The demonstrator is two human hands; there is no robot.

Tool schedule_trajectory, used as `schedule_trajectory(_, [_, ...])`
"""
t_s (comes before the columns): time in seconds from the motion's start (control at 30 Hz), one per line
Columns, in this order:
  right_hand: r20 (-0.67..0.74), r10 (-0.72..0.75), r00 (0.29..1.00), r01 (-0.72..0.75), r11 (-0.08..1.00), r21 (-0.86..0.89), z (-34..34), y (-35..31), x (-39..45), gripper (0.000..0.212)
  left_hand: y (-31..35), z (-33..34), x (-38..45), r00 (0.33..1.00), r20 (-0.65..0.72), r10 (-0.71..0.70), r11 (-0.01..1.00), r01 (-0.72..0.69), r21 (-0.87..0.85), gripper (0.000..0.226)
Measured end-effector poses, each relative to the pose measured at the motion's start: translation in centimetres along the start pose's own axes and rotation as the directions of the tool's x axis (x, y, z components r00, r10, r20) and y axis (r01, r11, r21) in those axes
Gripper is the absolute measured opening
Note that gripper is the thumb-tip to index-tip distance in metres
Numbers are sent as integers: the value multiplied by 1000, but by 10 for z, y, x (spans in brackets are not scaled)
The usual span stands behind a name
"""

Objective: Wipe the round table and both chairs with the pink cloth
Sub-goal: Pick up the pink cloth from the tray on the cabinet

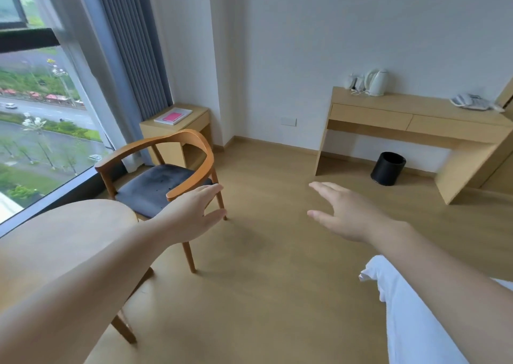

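Observation:
The round table [55,241] shows its light wooden top at the lower left, partly behind my left forearm. One wooden chair [155,186] with a dark seat and a curved backrest stands beyond it by the window. My left hand [194,213] hovers with straight fingers just in front of the end of the chair's armrest, not touching it as far as I can tell. My right hand [341,211] is held out over the floor, fingers straight, holding nothing. A pink item [171,117] lies on white paper on the corner side table; whether it is the cloth I cannot tell.
A small wooden side table [194,119] stands in the corner by the grey curtain. A long wooden desk [416,119] with a kettle [377,82] and phone runs along the right wall, a black bin [388,168] under it. White bedding [410,316] lies at the lower right.

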State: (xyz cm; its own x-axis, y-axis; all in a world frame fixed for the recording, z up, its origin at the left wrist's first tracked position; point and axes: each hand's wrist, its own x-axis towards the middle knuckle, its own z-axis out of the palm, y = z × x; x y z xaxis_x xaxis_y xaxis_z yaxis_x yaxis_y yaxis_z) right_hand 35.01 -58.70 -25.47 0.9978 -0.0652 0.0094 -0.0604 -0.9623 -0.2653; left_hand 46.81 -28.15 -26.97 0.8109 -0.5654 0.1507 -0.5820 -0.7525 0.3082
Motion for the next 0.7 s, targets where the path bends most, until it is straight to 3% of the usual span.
schedule_trajectory(0.43, [-7,-161,987,161,983,87,-39,91,212,61,-9,34,166,963,-138,-232,967,213,-138,46])
schedule_trajectory(0.7, [57,-176,983,168,977,133,-10,117,347,56,-89,69,257,921,-116,-371,920,349,-177,44])
